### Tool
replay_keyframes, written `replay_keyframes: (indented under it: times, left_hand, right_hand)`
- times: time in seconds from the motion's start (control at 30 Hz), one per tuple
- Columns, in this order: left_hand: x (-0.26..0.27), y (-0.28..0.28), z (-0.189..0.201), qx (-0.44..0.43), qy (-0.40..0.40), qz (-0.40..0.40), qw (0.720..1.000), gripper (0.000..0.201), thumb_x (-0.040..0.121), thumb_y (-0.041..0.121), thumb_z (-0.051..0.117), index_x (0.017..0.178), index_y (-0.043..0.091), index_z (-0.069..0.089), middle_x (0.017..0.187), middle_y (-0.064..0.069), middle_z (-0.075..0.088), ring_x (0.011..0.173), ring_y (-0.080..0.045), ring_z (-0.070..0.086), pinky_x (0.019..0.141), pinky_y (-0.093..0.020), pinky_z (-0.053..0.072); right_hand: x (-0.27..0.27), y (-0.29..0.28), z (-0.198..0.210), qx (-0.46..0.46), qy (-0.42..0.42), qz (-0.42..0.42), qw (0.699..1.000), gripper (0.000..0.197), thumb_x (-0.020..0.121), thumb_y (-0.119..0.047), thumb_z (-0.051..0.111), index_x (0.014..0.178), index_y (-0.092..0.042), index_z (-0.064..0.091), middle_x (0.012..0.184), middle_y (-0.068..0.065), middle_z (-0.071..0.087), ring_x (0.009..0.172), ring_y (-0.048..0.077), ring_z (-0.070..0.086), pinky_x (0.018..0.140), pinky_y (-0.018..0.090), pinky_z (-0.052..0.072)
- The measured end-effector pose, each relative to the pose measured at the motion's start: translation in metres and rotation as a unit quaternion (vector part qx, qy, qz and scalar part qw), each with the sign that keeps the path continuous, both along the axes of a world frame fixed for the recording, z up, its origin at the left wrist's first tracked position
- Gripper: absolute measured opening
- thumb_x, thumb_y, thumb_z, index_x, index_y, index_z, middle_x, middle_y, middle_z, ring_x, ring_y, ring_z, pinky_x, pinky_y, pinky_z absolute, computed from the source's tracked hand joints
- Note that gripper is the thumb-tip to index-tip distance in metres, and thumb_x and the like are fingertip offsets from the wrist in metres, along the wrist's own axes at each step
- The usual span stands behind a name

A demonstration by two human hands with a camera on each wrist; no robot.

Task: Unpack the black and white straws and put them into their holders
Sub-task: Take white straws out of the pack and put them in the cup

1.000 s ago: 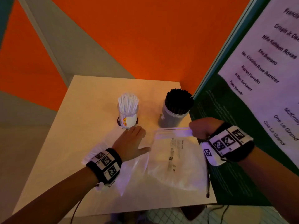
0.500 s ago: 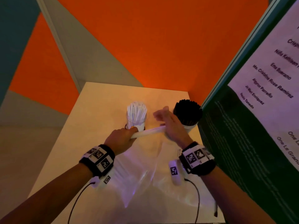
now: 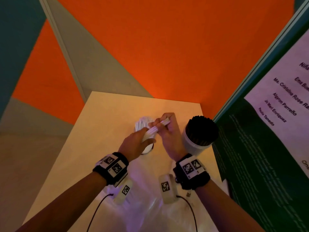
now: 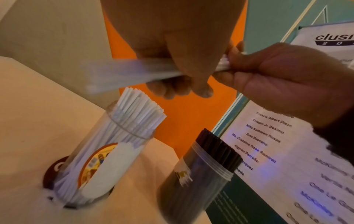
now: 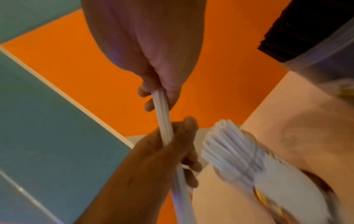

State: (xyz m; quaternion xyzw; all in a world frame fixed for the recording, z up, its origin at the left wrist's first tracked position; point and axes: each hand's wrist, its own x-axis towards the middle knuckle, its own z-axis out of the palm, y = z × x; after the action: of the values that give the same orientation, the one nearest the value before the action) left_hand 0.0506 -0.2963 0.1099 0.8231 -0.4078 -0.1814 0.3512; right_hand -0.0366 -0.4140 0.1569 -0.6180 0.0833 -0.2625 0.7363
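Both hands hold one small bundle of white straws (image 3: 156, 128) above the table, slanting up to the right. My left hand (image 3: 138, 141) grips its lower end; my right hand (image 3: 164, 127) pinches its upper end. In the left wrist view the bundle (image 4: 134, 72) hangs just over the clear holder of white straws (image 4: 114, 144). In the right wrist view the bundle (image 5: 164, 121) runs between the two hands, beside the white straws' holder (image 5: 239, 153). The holder of black straws (image 3: 200, 133) stands to the right, untouched.
Empty clear plastic bags (image 3: 147, 206) lie on the near part of the beige table (image 3: 103, 118). A green board with a printed name list (image 3: 275, 114) stands along the right edge. Orange and grey walls close the far side.
The right hand brought the white straws from the bag side over to the left hand. Both hands then raised the bundle above the white straws' holder and tilted it.
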Motion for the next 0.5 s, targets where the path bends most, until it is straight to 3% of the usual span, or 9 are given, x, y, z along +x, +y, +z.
replay_keyframes:
  times: [0.1, 0.23, 0.27, 0.33, 0.4, 0.43, 0.47, 0.5]
  left_hand:
    - [0.025, -0.010, -0.008, -0.024, -0.032, 0.011, 0.999, 0.062, 0.081, 0.031, 0.073, 0.133, 0.013, 0.045, 0.125, -0.006, 0.049, 0.112, -0.025, 0.044, 0.091, -0.039, 0.040]
    - [0.042, -0.007, -0.030, 0.009, -0.105, 0.031, 0.994, 0.046, 0.078, 0.020, 0.075, 0.115, 0.006, 0.053, 0.115, -0.012, 0.049, 0.104, -0.032, 0.044, 0.087, -0.040, 0.039]
    - [0.042, -0.005, -0.036, 0.019, -0.121, 0.024, 0.992, 0.041, 0.079, 0.021, 0.074, 0.111, 0.006, 0.054, 0.111, -0.011, 0.050, 0.100, -0.031, 0.045, 0.086, -0.040, 0.040]
    - [0.038, -0.002, -0.047, 0.039, -0.139, 0.006, 0.989, 0.035, 0.081, 0.024, 0.072, 0.108, 0.008, 0.056, 0.109, -0.009, 0.051, 0.098, -0.031, 0.046, 0.084, -0.040, 0.040]
    - [0.032, 0.000, -0.054, 0.055, -0.149, -0.018, 0.987, 0.035, 0.082, 0.024, 0.070, 0.112, 0.010, 0.058, 0.114, -0.008, 0.053, 0.104, -0.031, 0.048, 0.087, -0.041, 0.041]
    - [0.029, 0.000, -0.056, 0.063, -0.156, -0.034, 0.985, 0.036, 0.082, 0.023, 0.069, 0.115, 0.011, 0.058, 0.117, -0.008, 0.054, 0.108, -0.032, 0.048, 0.089, -0.041, 0.042]
    - [0.026, 0.001, -0.058, 0.067, -0.165, -0.050, 0.983, 0.038, 0.082, 0.021, 0.068, 0.117, 0.010, 0.058, 0.120, -0.009, 0.054, 0.112, -0.033, 0.049, 0.090, -0.042, 0.043]
    - [0.025, 0.001, -0.059, 0.069, -0.173, -0.064, 0.981, 0.038, 0.083, 0.018, 0.066, 0.119, 0.009, 0.058, 0.121, -0.011, 0.054, 0.114, -0.033, 0.049, 0.091, -0.042, 0.044]
  right_hand:
    - [0.022, -0.037, 0.007, -0.042, -0.007, -0.040, 0.998, 0.030, 0.092, 0.019, 0.036, 0.086, -0.010, 0.039, 0.077, 0.001, 0.046, 0.072, 0.013, 0.054, 0.086, 0.035, 0.050]
    - [0.041, -0.065, -0.009, -0.160, 0.042, -0.063, 0.984, 0.032, 0.095, 0.008, 0.037, 0.091, -0.023, 0.044, 0.087, 0.001, 0.048, 0.081, 0.016, 0.058, 0.087, 0.049, 0.046]
    - [0.044, -0.065, -0.018, -0.204, 0.062, -0.060, 0.975, 0.033, 0.097, 0.003, 0.037, 0.096, -0.029, 0.044, 0.088, -0.001, 0.050, 0.083, 0.017, 0.058, 0.087, 0.047, 0.047]
    - [0.047, -0.060, -0.038, -0.276, 0.099, -0.051, 0.955, 0.034, 0.101, -0.008, 0.037, 0.111, -0.041, 0.041, 0.088, 0.000, 0.054, 0.085, 0.017, 0.060, 0.082, 0.034, 0.047]
    - [0.048, -0.053, -0.057, -0.320, 0.120, -0.041, 0.939, 0.035, 0.101, -0.013, 0.038, 0.126, -0.038, 0.038, 0.095, 0.003, 0.056, 0.087, 0.010, 0.057, 0.078, 0.026, 0.044]
    - [0.047, -0.051, -0.067, -0.358, 0.141, -0.038, 0.922, 0.036, 0.101, -0.012, 0.039, 0.132, -0.029, 0.040, 0.107, 0.005, 0.058, 0.097, 0.007, 0.054, 0.085, 0.024, 0.043]
    - [0.047, -0.050, -0.078, -0.422, 0.174, -0.031, 0.889, 0.038, 0.100, -0.011, 0.040, 0.137, -0.019, 0.042, 0.126, 0.010, 0.054, 0.117, 0.011, 0.049, 0.100, 0.027, 0.039]
    - [0.045, -0.049, -0.088, -0.491, 0.220, -0.008, 0.843, 0.041, 0.101, -0.013, 0.041, 0.141, -0.012, 0.040, 0.145, 0.014, 0.041, 0.136, 0.020, 0.035, 0.112, 0.033, 0.028]
